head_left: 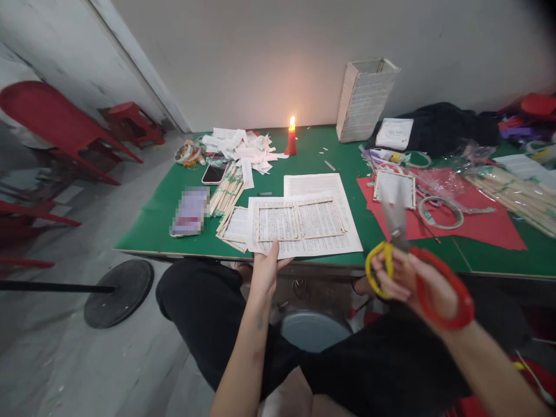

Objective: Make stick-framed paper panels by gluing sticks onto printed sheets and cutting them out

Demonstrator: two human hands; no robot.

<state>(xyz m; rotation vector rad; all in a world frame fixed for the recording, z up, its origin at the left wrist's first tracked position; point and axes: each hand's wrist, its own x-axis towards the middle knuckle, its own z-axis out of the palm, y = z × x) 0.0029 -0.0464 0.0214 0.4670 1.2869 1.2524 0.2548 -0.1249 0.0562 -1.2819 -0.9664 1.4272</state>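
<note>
My left hand [266,269] pinches the near edge of a printed paper sheet [304,229] that lies at the front of the green table [165,214]. Two stick frames [299,220] rest on that sheet. My right hand [417,284] is closed round the handles of scissors [399,243], one handle yellow and one red, held in the air right of the sheet with the blades pointing away and blurred.
A lit red candle [291,138] stands at the back. Paper scraps [243,149], a phone [214,174] and bundled sticks [228,194] lie left. Red paper [486,226], tape rolls [441,211] and more sticks [516,194] lie right. A paper box [365,98], red chairs [65,127] and a bin [313,330] surround.
</note>
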